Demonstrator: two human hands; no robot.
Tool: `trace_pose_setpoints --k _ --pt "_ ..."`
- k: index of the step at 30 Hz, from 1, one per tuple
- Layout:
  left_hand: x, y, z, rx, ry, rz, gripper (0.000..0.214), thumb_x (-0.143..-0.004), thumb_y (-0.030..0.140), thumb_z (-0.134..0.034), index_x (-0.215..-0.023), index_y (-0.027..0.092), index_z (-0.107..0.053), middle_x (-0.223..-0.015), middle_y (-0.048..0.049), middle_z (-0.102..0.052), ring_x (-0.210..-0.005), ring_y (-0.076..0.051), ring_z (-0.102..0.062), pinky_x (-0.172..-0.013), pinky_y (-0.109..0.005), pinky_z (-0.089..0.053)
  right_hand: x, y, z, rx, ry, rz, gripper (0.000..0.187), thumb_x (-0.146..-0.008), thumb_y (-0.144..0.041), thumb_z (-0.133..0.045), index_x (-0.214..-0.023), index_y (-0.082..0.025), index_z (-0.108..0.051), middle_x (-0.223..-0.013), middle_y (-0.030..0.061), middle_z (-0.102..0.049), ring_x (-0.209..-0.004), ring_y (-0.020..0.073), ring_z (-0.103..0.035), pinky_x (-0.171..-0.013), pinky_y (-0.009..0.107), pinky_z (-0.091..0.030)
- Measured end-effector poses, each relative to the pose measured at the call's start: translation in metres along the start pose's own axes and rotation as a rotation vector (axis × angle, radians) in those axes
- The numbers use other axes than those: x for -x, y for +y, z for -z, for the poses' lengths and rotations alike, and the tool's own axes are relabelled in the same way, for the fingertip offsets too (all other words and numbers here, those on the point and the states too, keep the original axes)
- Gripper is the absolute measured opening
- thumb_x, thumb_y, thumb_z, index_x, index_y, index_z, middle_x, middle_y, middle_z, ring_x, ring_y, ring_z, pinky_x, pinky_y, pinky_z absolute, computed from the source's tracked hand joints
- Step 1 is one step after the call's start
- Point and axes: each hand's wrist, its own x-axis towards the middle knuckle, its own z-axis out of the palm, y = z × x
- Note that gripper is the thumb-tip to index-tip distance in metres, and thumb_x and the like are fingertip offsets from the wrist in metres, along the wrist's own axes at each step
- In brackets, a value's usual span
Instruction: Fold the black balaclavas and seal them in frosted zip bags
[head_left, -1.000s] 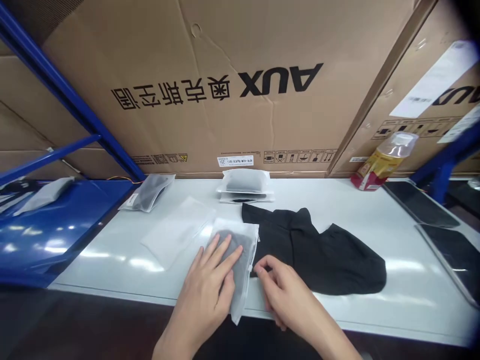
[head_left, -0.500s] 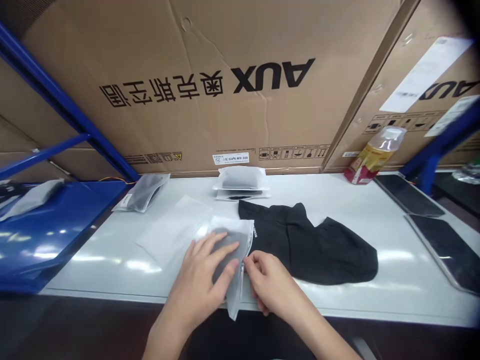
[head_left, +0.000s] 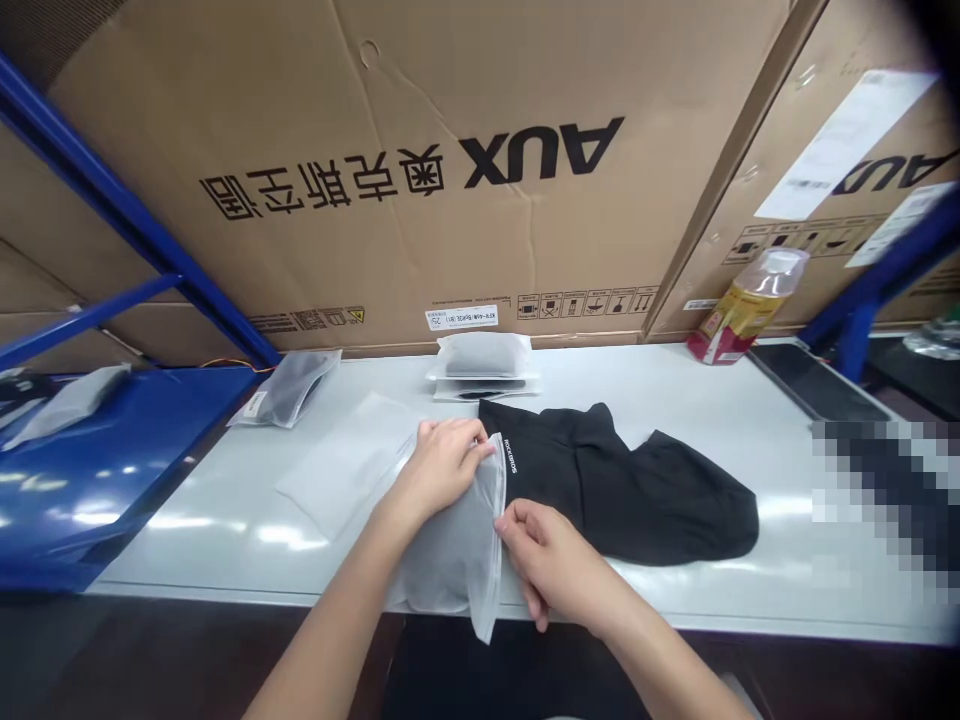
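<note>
A frosted zip bag [head_left: 450,560] with something grey inside lies at the front edge of the table, its zip edge facing right and one corner hanging over the edge. My left hand [head_left: 442,465] is closed at the far end of that zip edge, fingers curled and thumb against the plastic. Lower along the same edge, my right hand [head_left: 544,555] pinches the zip between thumb and forefinger. Just right of the bag a black fabric garment [head_left: 637,490] with small white lettering is spread flat. An empty-looking frosted bag [head_left: 337,470] lies to the left, partly under the held one.
A stack of filled frosted bags [head_left: 484,365] sits at the back, and another filled bag [head_left: 289,390] at back left. A drink bottle [head_left: 750,305] and a dark flat device [head_left: 817,385] are on the right. Large cardboard boxes [head_left: 450,250] wall off the back, between blue posts.
My left hand has moved from lying spread on the bag up to the far end of its zip edge and closed there. My right hand keeps its pinch. The bag's body shows more.
</note>
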Motion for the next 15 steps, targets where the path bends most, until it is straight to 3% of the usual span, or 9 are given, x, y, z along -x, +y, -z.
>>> trace_pose_setpoints --k 4,7,8,10,12,15 --pt "0.004 0.008 0.005 -0.049 0.042 0.021 0.021 -0.105 0.032 -0.051 -0.090 0.024 -0.063 -0.098 -0.0005 -0.074 -0.103 -0.026 -0.067 -0.100 -0.047 -0.041 0.000 0.000 -0.001 0.047 -0.007 -0.012 0.033 -0.104 -0.051 -0.049 -0.083 -0.026 -0.043 -0.042 -0.0109 -0.046 -0.034 0.0139 -0.053 -0.033 0.018 -0.038" --pt "0.027 0.019 0.006 -0.112 0.133 0.094 0.021 -0.104 0.037 -0.051 -0.110 0.024 -0.067 -0.115 -0.0080 -0.072 -0.114 -0.033 -0.064 -0.100 -0.052 -0.043 0.008 -0.003 -0.004 0.071 0.018 -0.020 0.035 -0.103 -0.056 -0.048 -0.084 -0.026 -0.044 -0.049 -0.0102 -0.046 -0.036 0.0142 -0.054 -0.033 0.020 -0.039" --pt "0.040 0.023 0.003 -0.145 0.179 0.125 0.029 -0.103 0.041 -0.053 -0.123 0.023 -0.065 -0.125 -0.0119 -0.069 -0.120 -0.037 -0.061 -0.100 -0.055 -0.044 0.014 -0.004 -0.004 0.089 0.016 -0.018 0.035 -0.104 -0.056 -0.045 -0.085 -0.026 -0.045 -0.051 -0.0095 -0.046 -0.037 0.0142 -0.054 -0.034 0.020 -0.038" --pt "0.073 0.029 -0.009 -0.239 0.279 0.161 0.065 -0.093 0.056 -0.065 -0.148 0.023 -0.052 -0.143 -0.0173 -0.062 -0.130 -0.045 -0.056 -0.099 -0.059 -0.047 0.028 -0.006 -0.001 0.199 -0.015 0.008 0.035 -0.105 -0.053 -0.042 -0.085 -0.025 -0.050 -0.057 -0.0056 -0.053 -0.045 0.0148 -0.058 -0.040 0.021 -0.041" --pt "0.105 0.029 -0.025 -0.345 0.307 0.111 0.093 -0.082 0.064 -0.072 -0.161 0.028 -0.038 -0.155 -0.0173 -0.055 -0.133 -0.051 -0.056 -0.091 -0.058 -0.054 0.044 -0.007 0.007 0.364 -0.038 0.063 0.034 -0.104 -0.048 -0.046 -0.083 -0.023 -0.058 -0.070 -0.0004 -0.063 -0.061 0.0166 -0.065 -0.053 0.023 -0.046" --pt "0.137 0.021 -0.039 -0.362 0.281 0.053 0.095 -0.080 0.045 -0.071 -0.165 0.033 -0.030 -0.158 -0.0119 -0.055 -0.127 -0.045 -0.064 -0.081 -0.048 -0.062 0.065 -0.003 0.030 0.494 -0.029 0.112 0.030 -0.102 -0.047 -0.051 -0.087 -0.025 -0.066 -0.085 0.0023 -0.070 -0.080 0.0196 -0.067 -0.070 0.025 -0.049"
